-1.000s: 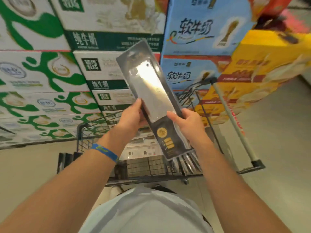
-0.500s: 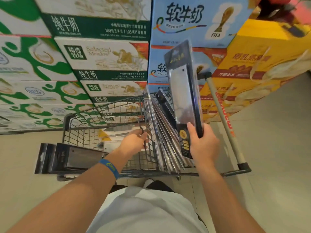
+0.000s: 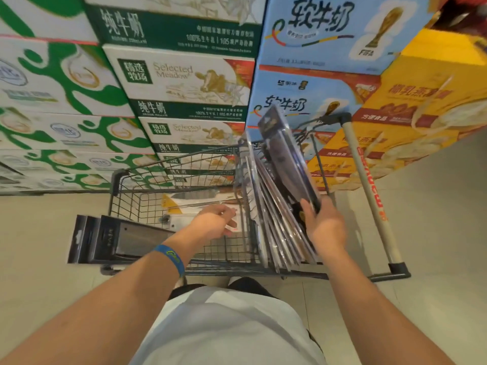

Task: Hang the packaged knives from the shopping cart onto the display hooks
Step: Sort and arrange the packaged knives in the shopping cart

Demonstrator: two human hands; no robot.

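I am looking down past my white shirt (image 3: 224, 325) at the shopping cart (image 3: 116, 177), which is standing right in front of me on the pale floor (image 3: 39, 233). My left arm, wearing a blue wristband (image 3: 171, 258), is reaching over the cart's near rim. My left hand (image 3: 213, 222) is hovering inside the basket with fingers loosely curled, grasping nothing. My right hand (image 3: 325, 227) is gripping the lower end of 1 packaged knife (image 3: 287, 159), thumb on its front face, and is holding it tilted up above the cart's right part. This pack is lying against the bundle of packaged knives (image 3: 268, 222) that is standing on edge and leaning inside the cart, just left of my right hand. More dark flat packs (image 3: 105, 238) are lying across the cart's near left corner and sticking out past its side. Down in the basket, beyond my left hand, a light-coloured knife pack (image 3: 195, 198) is lying flat. The cart's handle (image 3: 369, 196) is running along its right side. Beyond the cart, green-and-white milk cartons (image 3: 184, 80), blue cartons (image 3: 311, 35) and yellow cartons (image 3: 411, 106) are standing stacked high.
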